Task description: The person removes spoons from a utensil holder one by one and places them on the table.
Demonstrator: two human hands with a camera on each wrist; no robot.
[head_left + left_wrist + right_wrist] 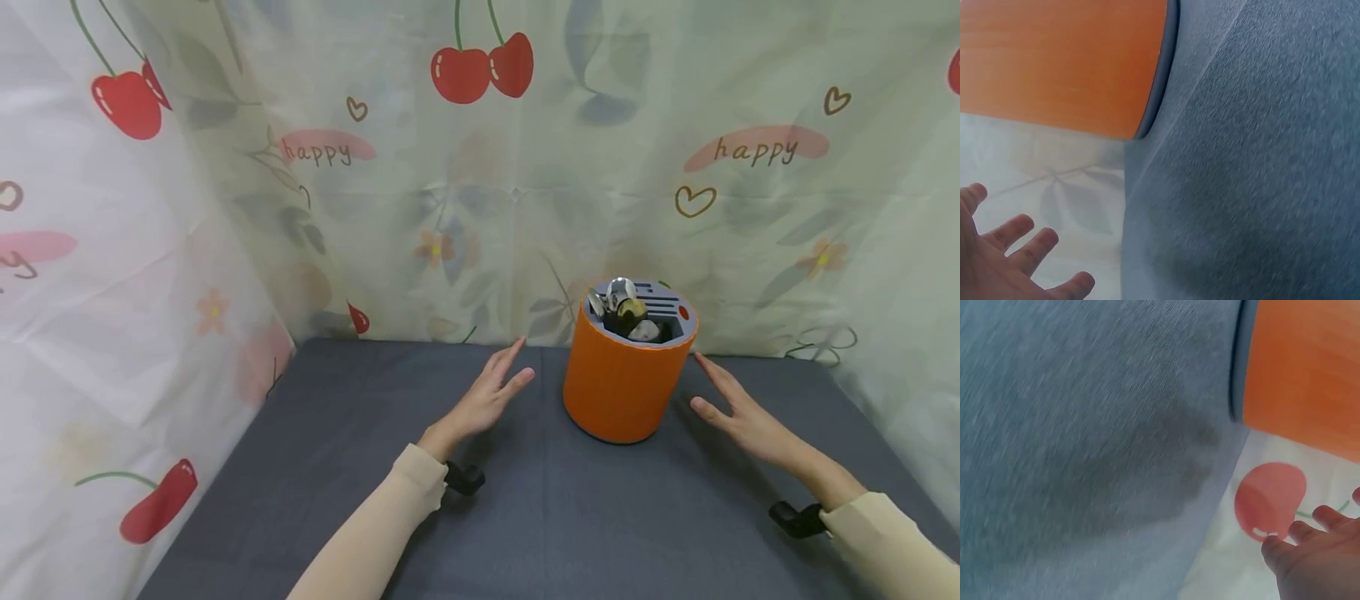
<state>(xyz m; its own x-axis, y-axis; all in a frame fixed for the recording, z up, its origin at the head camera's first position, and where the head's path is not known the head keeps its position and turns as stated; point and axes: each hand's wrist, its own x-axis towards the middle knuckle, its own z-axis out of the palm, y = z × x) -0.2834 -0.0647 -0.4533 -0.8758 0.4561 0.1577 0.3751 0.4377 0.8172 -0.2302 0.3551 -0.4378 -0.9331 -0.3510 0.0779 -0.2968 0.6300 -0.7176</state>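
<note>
An orange cylindrical holder point(621, 387) with a grey slotted top stands upright on the dark table. Several metal utensils, one with a rounded shiny head like a spoon point(621, 292), stick out of an opening in its top; their lower parts are hidden. My left hand point(483, 400) hovers to the left of the holder, apart from it, fingers extended and spread. On the other side is my right hand point(746, 421), also with straight fingers, its fingertips close to the holder's right wall. Both wrist views show the orange wall beside a hand that holds nothing.
The grey table point(510, 517) reaches back to a hanging curtain point(517, 208) printed with cherries and hearts. Another patterned curtain point(135, 333) closes off the left side. A thin looped string point(825, 343) lies at the back right corner.
</note>
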